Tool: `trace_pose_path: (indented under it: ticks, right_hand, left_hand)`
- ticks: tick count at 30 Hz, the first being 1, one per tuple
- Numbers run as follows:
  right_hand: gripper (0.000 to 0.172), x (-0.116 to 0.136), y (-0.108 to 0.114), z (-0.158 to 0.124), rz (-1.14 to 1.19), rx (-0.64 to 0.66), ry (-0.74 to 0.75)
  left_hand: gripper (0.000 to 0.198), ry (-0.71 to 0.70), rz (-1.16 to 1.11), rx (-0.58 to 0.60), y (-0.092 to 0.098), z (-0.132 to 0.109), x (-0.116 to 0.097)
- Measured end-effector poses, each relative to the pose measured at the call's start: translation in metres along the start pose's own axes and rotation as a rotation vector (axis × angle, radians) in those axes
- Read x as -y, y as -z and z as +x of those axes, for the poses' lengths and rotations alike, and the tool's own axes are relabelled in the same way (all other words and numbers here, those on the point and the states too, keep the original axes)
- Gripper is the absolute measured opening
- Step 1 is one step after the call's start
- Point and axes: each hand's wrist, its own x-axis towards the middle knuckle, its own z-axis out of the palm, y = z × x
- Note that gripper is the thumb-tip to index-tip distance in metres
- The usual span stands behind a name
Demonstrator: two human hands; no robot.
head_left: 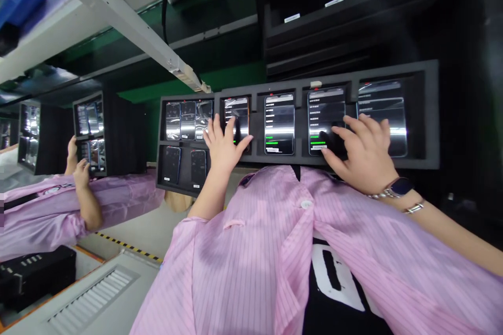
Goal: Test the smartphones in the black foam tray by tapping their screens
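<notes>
A long black foam tray (431, 115) lies in front of me, with smartphones set in its compartments. My left hand (223, 149) has its fingers spread over an orange-edged smartphone (237, 107), covering part of its lit screen. To its right, an uncovered smartphone (279, 124) shows lines of white text and some green text. My right hand (367, 154) is also open; its thumb and index finger are at a smartphone (325, 110) with a similar screen. Its other fingers lie over the lower left of the rightmost smartphone (395, 115). Whether the fingertips touch the glass is hard to tell.
Several smartphones (173, 120) fill the left end of another tray (160, 141). Stacked black trays (306, 44) stand behind on the right. A pale metal bar (129, 15) slants overhead. At left, a co-worker's hands (80, 172) hold a tray of phones (90, 120).
</notes>
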Motion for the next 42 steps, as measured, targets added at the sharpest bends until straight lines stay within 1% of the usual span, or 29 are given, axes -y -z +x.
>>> trace_pose_path:
  ticks: [2,5,7,9,11,13,16,18,21,23,25,28,30,32,35,38,42]
  right_hand:
    - [0.056,0.001,0.0,0.002,0.021,0.009,0.026]
    - [0.053,0.006,-0.001,0.005,0.053,0.061,0.078]
    - [0.051,0.01,-0.002,0.009,0.061,0.091,0.104]
    - [0.051,0.015,-0.003,0.013,0.067,0.118,0.121]
    - [0.053,0.02,-0.004,0.019,0.066,0.149,0.12]
    - [0.058,0.023,-0.004,0.023,0.058,0.179,0.114]
    - [0.061,0.017,0.001,0.025,0.039,0.188,0.088]
    - [0.06,0.004,0.007,0.022,0.006,0.142,0.026]
    - [0.061,-0.023,0.016,0.012,-0.066,0.037,-0.114]
    - [0.061,-0.037,0.018,0.007,-0.082,-0.003,-0.146]
    - [0.059,-0.04,0.017,0.006,-0.066,-0.032,-0.103]
    - [0.056,-0.025,0.014,0.01,-0.007,-0.058,0.04]
    - [0.052,-0.01,0.011,0.013,0.044,-0.039,0.148]
    - [0.049,0.005,0.005,0.013,0.084,-0.013,0.245]
    - [0.047,0.019,-0.005,0.012,0.12,0.005,0.359]
    - [0.046,0.024,-0.013,0.008,0.134,-0.004,0.412]
    - [0.047,0.024,-0.016,0.007,0.132,-0.023,0.4]
  left_hand:
    - [0.079,-0.082,0.017,-0.016,0.001,0.0,-0.02]
    - [0.075,-0.252,-0.03,0.042,-0.003,0.0,-0.049]
    - [0.071,-0.286,-0.051,0.083,-0.008,0.001,-0.06]
    - [0.069,-0.279,-0.06,0.099,-0.012,0.003,-0.064]
    - [0.072,-0.275,-0.075,0.096,-0.015,0.004,-0.062]
    - [0.08,-0.273,-0.099,0.077,-0.015,0.005,-0.058]
    - [0.086,-0.267,-0.122,0.043,-0.015,0.006,-0.053]
    - [0.086,-0.266,-0.129,0.027,-0.016,0.006,-0.051]
    - [0.086,-0.285,-0.14,0.015,-0.018,0.006,-0.051]
    - [0.088,-0.297,-0.15,0.004,-0.02,0.006,-0.052]
    - [0.09,-0.298,-0.172,-0.014,-0.021,0.006,-0.052]
    - [0.09,-0.282,-0.21,-0.082,-0.018,0.002,-0.045]
    - [0.088,-0.272,-0.205,-0.144,-0.014,-0.002,-0.034]
    - [0.083,-0.259,-0.171,-0.18,-0.009,-0.008,-0.021]
    - [0.072,-0.21,-0.088,-0.148,-0.004,-0.019,-0.001]
    - [0.065,-0.185,-0.034,-0.101,-0.005,-0.028,0.011]
    - [0.055,-0.235,-0.047,-0.137,-0.013,-0.03,0.013]
